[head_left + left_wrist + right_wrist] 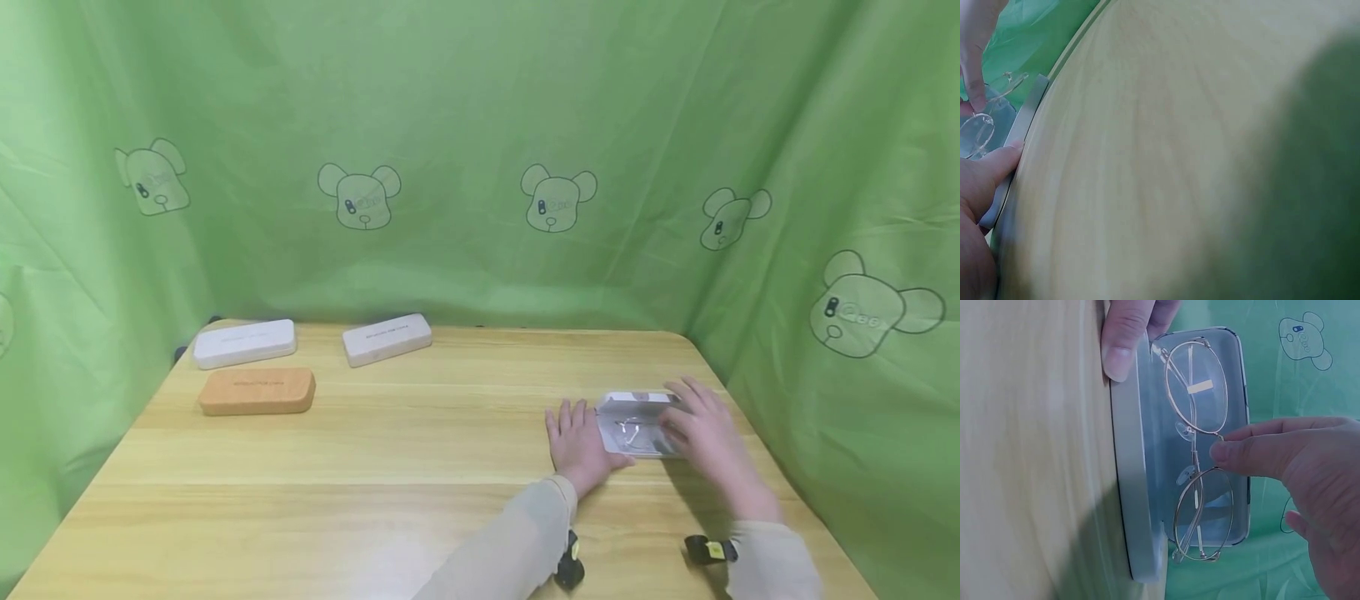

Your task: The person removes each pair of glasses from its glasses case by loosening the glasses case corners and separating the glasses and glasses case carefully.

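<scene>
At the table's right side an open glasses case (641, 408) has its lid raised at the back and a grey lining. A pair of glasses (1227, 495) with thin metal rims and clear lenses is over its inside, temples folded behind the lenses. My right hand (708, 437) pinches the glasses at the bridge between thumb and finger, best seen in the right wrist view. Beside the case's left end, my left hand (581, 446) rests with fingers straight and spread. Its thumb (1119, 359) presses along the case's front wall.
Toward the back left of the wooden table (360, 450) lie a white closed case (245, 343), an orange closed case (257, 392) and another pale closed case (387, 339). A green curtain (465, 100) with printed bear heads surrounds the back and sides.
</scene>
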{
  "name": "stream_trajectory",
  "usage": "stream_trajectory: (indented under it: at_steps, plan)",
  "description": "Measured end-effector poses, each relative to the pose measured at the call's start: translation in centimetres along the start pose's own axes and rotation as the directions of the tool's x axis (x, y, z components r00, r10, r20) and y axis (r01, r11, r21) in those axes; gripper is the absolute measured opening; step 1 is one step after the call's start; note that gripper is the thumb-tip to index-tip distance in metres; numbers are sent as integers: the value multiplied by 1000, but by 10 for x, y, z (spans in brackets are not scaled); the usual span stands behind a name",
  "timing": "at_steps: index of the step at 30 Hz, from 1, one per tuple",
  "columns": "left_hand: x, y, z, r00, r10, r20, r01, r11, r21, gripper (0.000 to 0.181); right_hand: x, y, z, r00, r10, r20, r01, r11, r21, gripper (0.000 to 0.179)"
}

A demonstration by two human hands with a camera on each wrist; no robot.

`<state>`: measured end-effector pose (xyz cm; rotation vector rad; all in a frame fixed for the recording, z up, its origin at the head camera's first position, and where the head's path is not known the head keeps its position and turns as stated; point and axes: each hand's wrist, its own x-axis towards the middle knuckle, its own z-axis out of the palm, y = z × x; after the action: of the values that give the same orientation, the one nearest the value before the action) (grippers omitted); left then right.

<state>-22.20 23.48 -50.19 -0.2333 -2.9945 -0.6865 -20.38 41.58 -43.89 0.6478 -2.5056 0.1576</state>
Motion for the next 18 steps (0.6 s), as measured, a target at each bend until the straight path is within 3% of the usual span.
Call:
stream_trajectory:
  at_steps: [18]
  plan:
    - [0, 0, 0, 1000, 3, 0, -3, 1000, 2, 103, -9, -3, -17, 998, -42, -56, 40, 999, -28, 22]
